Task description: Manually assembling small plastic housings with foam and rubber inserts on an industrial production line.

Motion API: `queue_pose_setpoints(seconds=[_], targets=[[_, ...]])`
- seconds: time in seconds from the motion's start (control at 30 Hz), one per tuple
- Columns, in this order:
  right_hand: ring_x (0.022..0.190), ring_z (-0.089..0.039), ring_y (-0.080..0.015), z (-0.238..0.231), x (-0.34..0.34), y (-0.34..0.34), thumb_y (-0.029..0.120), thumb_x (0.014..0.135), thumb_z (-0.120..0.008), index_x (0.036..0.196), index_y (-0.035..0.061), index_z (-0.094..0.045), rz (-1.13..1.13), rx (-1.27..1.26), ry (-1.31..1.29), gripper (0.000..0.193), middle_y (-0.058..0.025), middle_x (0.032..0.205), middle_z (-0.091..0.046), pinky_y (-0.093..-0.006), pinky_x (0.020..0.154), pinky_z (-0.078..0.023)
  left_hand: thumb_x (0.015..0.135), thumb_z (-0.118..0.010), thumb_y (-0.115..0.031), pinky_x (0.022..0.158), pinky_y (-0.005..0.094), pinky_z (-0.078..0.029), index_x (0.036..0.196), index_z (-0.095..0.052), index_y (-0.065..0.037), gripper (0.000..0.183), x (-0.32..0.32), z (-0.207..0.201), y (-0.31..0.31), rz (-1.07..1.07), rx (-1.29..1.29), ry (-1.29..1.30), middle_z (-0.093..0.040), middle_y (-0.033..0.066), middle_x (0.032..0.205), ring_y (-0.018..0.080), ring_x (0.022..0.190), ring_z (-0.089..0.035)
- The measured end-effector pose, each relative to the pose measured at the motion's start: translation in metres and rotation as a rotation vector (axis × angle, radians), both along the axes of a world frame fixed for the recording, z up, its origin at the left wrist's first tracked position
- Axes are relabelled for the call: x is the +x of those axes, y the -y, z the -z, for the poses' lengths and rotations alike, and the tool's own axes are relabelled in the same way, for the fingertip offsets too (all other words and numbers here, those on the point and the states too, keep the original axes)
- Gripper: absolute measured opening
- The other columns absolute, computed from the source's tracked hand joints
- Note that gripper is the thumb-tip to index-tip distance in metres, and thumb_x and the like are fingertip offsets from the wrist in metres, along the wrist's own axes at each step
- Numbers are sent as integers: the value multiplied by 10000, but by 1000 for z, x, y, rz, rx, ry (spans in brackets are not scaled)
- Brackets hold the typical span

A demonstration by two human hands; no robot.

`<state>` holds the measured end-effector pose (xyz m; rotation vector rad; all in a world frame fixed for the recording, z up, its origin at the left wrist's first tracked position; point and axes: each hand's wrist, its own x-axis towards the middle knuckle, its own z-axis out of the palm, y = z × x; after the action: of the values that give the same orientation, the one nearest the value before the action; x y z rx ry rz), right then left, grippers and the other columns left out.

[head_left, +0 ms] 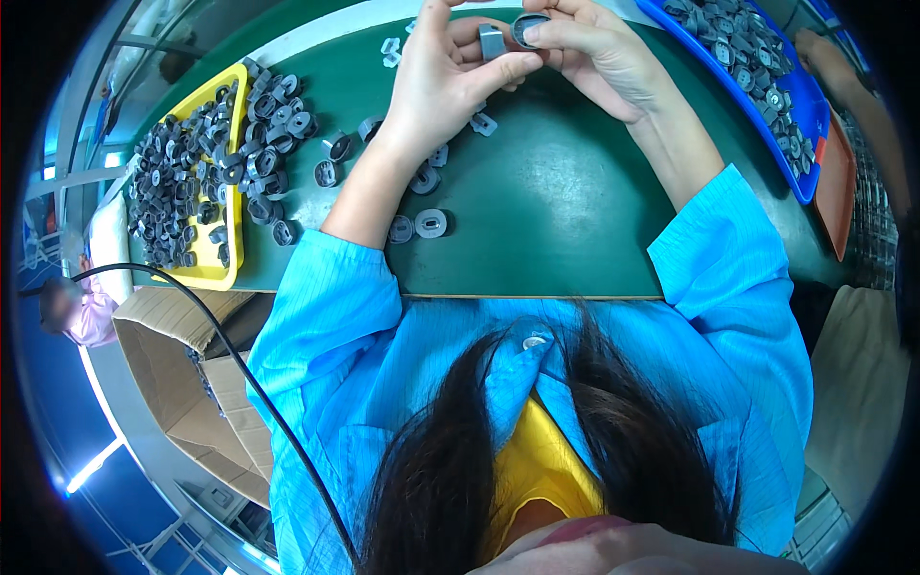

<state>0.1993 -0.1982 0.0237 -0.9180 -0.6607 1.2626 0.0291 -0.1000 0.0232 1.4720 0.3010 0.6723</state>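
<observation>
Over the far part of the green table, both of my hands are raised close together. My left hand [448, 77] is closed on a small grey plastic part [492, 41] with a flat, shiny face. Between the thumb and fingers of my right hand [606, 56] is a round grey plastic cap [525, 31], its hollow side partly showing. The two pieces are side by side, and I cannot tell whether they touch. Below my left forearm lie loose round grey caps [431, 223] with slotted centres. A pale clear plastic piece [483, 124] lies beneath my hands.
A yellow tray [233, 251] on the left holds many grey parts, with more heaped beside it. At the right stand a blue tray [803, 184] of grey parts and an orange-red tray [836, 206]. Another person's arm [843, 81] shows there. A cardboard box [163, 374] sits lower left.
</observation>
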Motion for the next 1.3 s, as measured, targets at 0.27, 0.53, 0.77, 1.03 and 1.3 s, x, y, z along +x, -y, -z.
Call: queue_pose_setpoints(seconds=[0.27,0.53,0.77,1.03,1.3], targets=[[879,-654,-202,-75,-24,102,151,930,-639,1030,14,-651,520,-213,1060,170,-126,955,-687,-312,796,-529,996,-678,-61,707,259,-550,1174,-663,7,191,-14,17,-33,30,45,85,-680,39,909,111,783,-658],[812,-623,-170,-55,164,70,66,880,-679,1045,2,-674,973,-41,1535,177,-88,885,-656,-289,720,-518,1012,-678,-162,574,191,-489,1247,-649,-11,280,-27,9,-66,-227,-102,-97,-654,-4,874,59,661,-619],[748,-650,-129,-17,-10,2,124,876,-750,944,15,-725,249,-74,1245,131,-37,821,-708,-286,691,-524,970,-693,-92,728,239,-559,1347,-564,72,431,-20,7,-57,-74,-141,-128,-712,100,1020,135,828,-690],[714,-651,-159,20,-27,-2,121,894,-749,1050,18,-729,248,364,1700,188,-112,890,-720,-292,684,-519,994,-676,-83,768,239,-549,1350,-576,48,393,-12,8,-51,-89,-209,-133,-692,72,1003,125,860,-679],[808,-635,-123,9,-24,7,86,956,-684,1132,63,-672,105,62,1148,177,0,857,-641,-274,752,-521,910,-699,43,792,245,-545,1329,-593,68,433,-13,14,-42,-72,119,-163,-700,58,1022,103,894,-663]])
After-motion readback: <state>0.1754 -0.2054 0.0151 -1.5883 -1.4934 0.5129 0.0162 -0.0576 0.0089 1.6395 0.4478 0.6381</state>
